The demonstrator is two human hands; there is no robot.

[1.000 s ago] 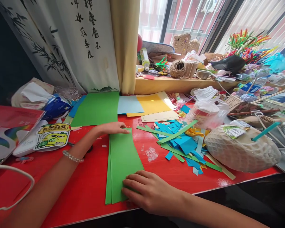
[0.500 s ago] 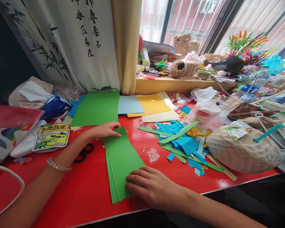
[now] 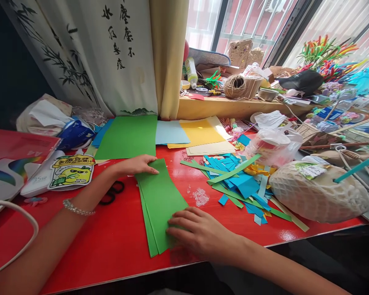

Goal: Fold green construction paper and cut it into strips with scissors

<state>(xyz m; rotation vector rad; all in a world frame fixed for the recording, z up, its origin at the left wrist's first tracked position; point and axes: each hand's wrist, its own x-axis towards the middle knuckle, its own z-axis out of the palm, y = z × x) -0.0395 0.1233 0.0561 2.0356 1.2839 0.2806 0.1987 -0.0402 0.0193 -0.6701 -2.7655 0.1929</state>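
A folded green sheet of paper (image 3: 160, 196) lies lengthwise on the red table (image 3: 110, 237). My left hand (image 3: 137, 164), fingers stretched together, presses flat on the sheet's far end. My right hand (image 3: 199, 233) lies flat with fingers spread on the sheet's near right corner. Black scissors (image 3: 112, 192) lie on the table just under my left forearm, partly hidden by it.
A pile of blue, green and yellow paper strips (image 3: 240, 182) lies right of the sheet. Larger coloured sheets (image 3: 126, 137) lie at the back by the curtain (image 3: 126, 57). A netted melon (image 3: 318, 192), a plastic bag (image 3: 272, 145) and a cluttered windowsill (image 3: 233, 106) fill the right.
The green sheet has turned slightly, its near end swinging right, with both hands staying on it. The scissors have come into view under my left forearm.
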